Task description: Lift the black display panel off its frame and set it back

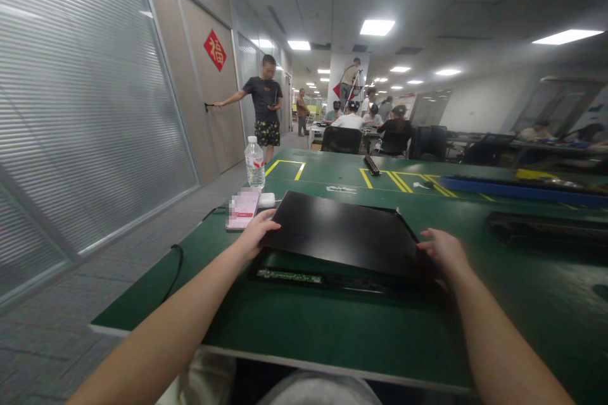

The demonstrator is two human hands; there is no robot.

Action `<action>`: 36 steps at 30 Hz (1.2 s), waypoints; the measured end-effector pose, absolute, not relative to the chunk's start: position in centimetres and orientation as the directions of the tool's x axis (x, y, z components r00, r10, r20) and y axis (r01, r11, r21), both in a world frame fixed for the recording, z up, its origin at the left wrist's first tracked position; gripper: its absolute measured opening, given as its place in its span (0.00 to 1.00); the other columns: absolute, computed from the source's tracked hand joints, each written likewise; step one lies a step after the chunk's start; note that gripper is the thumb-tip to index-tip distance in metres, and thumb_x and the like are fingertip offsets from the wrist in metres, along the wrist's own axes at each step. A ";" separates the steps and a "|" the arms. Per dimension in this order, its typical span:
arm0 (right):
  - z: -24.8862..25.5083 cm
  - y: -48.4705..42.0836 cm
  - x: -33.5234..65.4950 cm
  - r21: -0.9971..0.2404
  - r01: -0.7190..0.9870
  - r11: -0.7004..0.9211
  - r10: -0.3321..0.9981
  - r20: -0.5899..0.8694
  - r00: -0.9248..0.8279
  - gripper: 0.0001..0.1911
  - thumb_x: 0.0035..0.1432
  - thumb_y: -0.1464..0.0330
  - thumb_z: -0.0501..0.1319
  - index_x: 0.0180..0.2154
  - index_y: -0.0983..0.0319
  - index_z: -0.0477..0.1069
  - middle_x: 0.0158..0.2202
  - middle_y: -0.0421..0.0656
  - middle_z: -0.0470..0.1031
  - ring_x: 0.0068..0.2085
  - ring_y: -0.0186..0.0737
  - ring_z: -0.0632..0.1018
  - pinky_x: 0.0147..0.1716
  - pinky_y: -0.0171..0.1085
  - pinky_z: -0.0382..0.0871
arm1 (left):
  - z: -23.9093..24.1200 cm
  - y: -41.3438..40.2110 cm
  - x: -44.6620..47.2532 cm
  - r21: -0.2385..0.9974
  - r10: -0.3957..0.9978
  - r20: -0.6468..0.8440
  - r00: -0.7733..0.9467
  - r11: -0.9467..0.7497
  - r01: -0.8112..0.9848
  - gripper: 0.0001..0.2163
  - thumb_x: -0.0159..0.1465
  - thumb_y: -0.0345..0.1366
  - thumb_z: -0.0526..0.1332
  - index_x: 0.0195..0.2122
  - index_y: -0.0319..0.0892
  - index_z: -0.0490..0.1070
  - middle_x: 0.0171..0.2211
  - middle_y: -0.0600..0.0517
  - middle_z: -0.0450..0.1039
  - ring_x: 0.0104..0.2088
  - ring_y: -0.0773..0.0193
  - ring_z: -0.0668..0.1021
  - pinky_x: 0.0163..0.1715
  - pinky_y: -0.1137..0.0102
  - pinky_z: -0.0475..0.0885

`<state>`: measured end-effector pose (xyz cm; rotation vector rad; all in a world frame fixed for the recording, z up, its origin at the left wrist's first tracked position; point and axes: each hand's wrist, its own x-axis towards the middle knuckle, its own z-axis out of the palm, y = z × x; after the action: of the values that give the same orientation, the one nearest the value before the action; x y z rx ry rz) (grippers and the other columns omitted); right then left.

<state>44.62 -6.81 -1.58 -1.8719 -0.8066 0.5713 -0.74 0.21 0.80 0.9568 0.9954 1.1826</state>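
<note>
A flat black display panel (346, 228) is tilted a little above the green table in front of me. My left hand (256, 231) is closed on its left edge, thumb on top. At the right edge, the fingers of my right hand (444, 250) are closed on the panel, partly hidden behind it. Along the panel's near side runs a narrow green circuit board (289, 276) with a dark strip continuing to the right. What lies beneath the panel is mostly hidden.
A phone (243, 209), a white case (266, 200) and a water bottle (254, 163) stand to the left. Farther back are a black slotted strip (371, 166) and a blue tray (517, 190). A dark long part (546, 234) lies right. Someone stands by the door.
</note>
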 end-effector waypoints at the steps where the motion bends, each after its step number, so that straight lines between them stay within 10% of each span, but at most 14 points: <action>1: -1.7 -6.8 44.7 -0.905 0.301 -0.302 0.744 -0.026 0.668 0.18 0.55 0.58 0.54 0.38 0.63 0.74 0.25 0.48 0.80 0.20 0.36 0.70 0.20 0.35 0.61 | 0.8 0.2 -0.7 0.953 0.989 -0.108 0.099 0.131 -0.272 0.25 0.42 0.24 0.67 0.45 0.40 0.71 0.29 0.53 0.80 0.24 0.61 0.80 0.25 0.70 0.72; 36: -0.6 -7.5 43.9 -0.640 0.641 -0.424 0.783 0.097 0.615 0.14 0.53 0.61 0.58 0.37 0.58 0.79 0.32 0.45 0.82 0.37 0.49 0.79 0.31 0.40 0.65 | 0.0 0.6 -0.5 0.965 0.985 -0.091 0.148 0.124 -0.230 0.24 0.44 0.21 0.66 0.45 0.40 0.72 0.35 0.49 0.81 0.33 0.58 0.82 0.35 0.66 0.76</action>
<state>43.92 -7.47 -0.60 -2.1910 -1.1140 0.2837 -0.47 0.60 -0.04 1.0168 0.9842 1.1358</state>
